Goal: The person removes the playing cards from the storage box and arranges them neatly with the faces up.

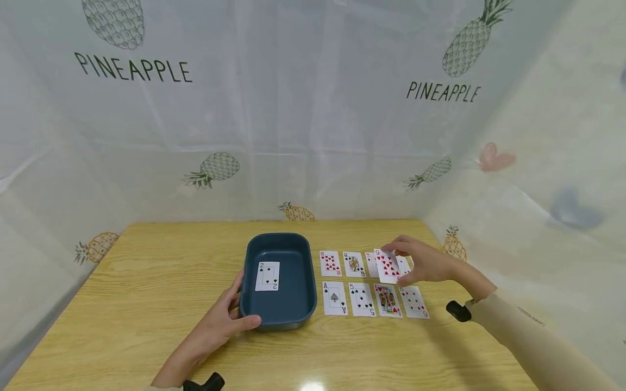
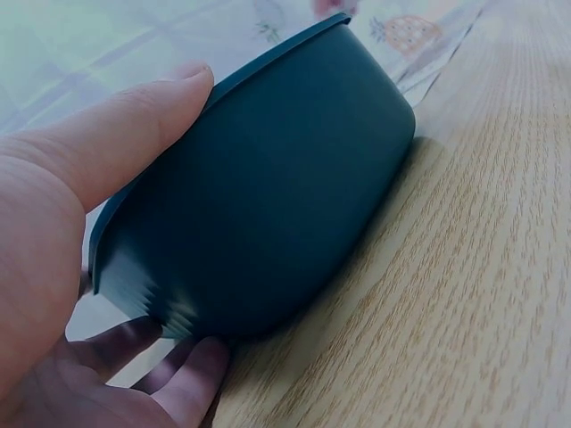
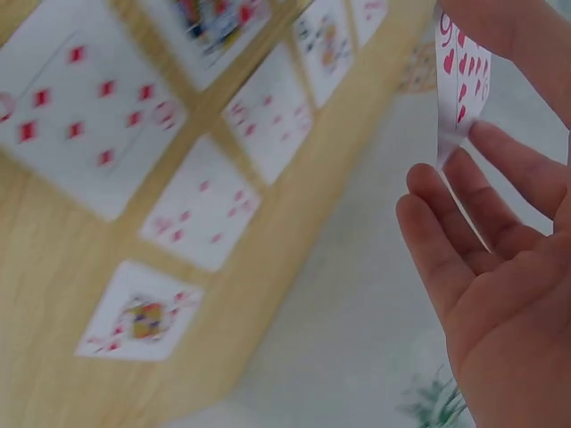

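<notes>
My left hand (image 1: 222, 315) grips the left side of a dark blue plastic tray (image 1: 313, 282), thumb at the rim and fingertips low against the outer wall (image 2: 268, 187). A black two card (image 1: 267, 276) lies face up in the tray. My right hand (image 1: 420, 260) pinches the nine of hearts (image 1: 387, 266) by its edges, thumb opposite fingers. This card is raised over the back row, partly covering the five of diamonds (image 1: 370, 264) in the head view. The right wrist view shows the nine (image 3: 461, 76) nearly edge-on.
Right of the tray lie two rows of face-up cards, including the ten of hearts (image 1: 330, 263), a queen (image 1: 354, 264), ace of spades (image 1: 335, 298), a black five (image 1: 362, 300), king of hearts (image 1: 388, 300) and six of diamonds (image 1: 413, 302). A pineapple-print curtain (image 1: 293, 179) stands behind the wooden table (image 1: 186, 260).
</notes>
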The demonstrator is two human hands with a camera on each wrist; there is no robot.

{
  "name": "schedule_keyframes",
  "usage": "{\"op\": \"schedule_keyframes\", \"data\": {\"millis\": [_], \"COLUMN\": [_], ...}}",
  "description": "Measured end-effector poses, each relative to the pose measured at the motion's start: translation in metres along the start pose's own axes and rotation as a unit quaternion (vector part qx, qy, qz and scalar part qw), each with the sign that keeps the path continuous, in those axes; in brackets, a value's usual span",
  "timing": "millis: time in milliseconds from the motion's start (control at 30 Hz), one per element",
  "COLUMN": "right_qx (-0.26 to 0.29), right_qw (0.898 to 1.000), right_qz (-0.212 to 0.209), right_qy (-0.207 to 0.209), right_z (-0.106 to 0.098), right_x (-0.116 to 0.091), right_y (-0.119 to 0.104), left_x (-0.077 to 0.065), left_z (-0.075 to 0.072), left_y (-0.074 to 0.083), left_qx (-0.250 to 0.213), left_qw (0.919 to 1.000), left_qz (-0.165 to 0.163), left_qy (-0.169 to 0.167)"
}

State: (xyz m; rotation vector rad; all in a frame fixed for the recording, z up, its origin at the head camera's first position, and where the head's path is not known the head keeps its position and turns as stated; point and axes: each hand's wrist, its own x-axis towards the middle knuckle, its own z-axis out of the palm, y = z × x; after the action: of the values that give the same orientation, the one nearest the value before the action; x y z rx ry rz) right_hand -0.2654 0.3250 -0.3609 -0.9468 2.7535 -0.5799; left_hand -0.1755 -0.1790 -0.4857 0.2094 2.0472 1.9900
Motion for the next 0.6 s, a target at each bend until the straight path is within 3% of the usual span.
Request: {"op": "schedule_keyframes", "data": {"millis": [333, 600], "right_qx": [0.038, 0.052], "right_qw": [0.999, 0.997], "right_qz": [0.025, 0.052], "right_qy": [-0.003, -0.027], "right_z": [0.005, 0.012], "right_x": [-0.052, -0.082], "right_y": [0.055, 0.075], "left_x": [0.001, -0.001], "left_z": [0.000, 0.000], "left_y": [0.002, 0.001], "left_qx": [0.001, -0.002], "left_qw": [1.0000, 1.0000], "left_qz": [0.002, 0.000], "left_qy": [-0.001, -0.003]}}
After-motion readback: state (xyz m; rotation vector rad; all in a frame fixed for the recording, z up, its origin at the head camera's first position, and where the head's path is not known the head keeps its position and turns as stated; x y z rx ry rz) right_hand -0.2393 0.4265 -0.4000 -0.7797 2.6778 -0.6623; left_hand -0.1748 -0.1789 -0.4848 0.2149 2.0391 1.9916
